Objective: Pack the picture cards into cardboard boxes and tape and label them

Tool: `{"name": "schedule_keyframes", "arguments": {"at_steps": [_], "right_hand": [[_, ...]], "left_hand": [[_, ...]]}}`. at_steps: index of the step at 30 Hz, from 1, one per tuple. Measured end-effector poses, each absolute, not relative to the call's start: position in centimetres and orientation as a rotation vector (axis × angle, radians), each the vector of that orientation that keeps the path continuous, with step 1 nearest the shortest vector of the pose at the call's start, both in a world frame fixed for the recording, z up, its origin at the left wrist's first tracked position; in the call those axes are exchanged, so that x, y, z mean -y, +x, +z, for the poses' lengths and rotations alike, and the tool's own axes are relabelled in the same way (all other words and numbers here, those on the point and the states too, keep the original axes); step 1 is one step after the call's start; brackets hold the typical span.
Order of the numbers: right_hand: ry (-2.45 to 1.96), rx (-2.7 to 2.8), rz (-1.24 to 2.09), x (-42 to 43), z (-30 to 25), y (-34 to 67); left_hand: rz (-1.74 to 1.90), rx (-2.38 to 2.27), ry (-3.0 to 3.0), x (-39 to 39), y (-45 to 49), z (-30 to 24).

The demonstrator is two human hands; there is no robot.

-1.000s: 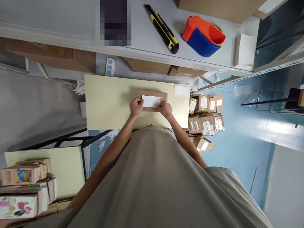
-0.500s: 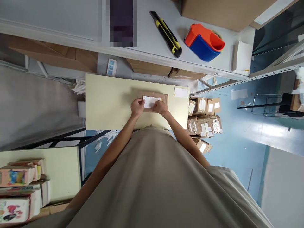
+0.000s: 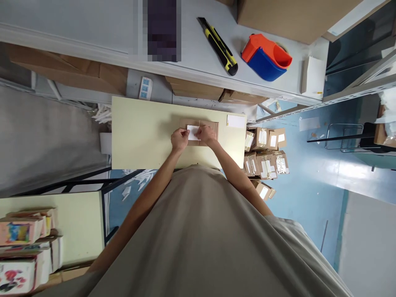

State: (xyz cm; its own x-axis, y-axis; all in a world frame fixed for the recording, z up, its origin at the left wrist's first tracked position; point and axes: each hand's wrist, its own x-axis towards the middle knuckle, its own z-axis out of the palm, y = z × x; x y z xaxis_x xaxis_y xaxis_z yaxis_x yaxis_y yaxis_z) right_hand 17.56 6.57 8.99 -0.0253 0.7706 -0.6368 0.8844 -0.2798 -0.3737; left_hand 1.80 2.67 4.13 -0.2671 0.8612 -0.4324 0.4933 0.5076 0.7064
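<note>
A small brown cardboard box lies on a pale yellow table. A white label sits on top of the box. My left hand pinches the label's left edge. My right hand rests on the label and covers its right half. The two hands are close together over the box.
Another white label lies at the table's right end. On the grey shelf above are a yellow-black utility knife, an orange-blue tape dispenser and a white box. Several taped boxes lie on the blue floor right. Colourful boxes stand lower left.
My right hand has slid left across the label toward my left hand, covering more of it. My left hand has stayed at the label's left edge.
</note>
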Motion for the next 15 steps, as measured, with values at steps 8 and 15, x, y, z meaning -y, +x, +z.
{"name": "schedule_keyframes", "arguments": {"at_steps": [8, 15], "right_hand": [[1.981, -1.845, -1.170, -7.6, 9.3, 16.1], [1.866, -1.922, -1.103, -7.3, 9.2, 15.5]], "left_hand": [[0.549, -1.943, 1.181, -2.4, 2.0, 4.4], [0.549, -1.940, 1.222, -2.2, 2.1, 5.4]]}}
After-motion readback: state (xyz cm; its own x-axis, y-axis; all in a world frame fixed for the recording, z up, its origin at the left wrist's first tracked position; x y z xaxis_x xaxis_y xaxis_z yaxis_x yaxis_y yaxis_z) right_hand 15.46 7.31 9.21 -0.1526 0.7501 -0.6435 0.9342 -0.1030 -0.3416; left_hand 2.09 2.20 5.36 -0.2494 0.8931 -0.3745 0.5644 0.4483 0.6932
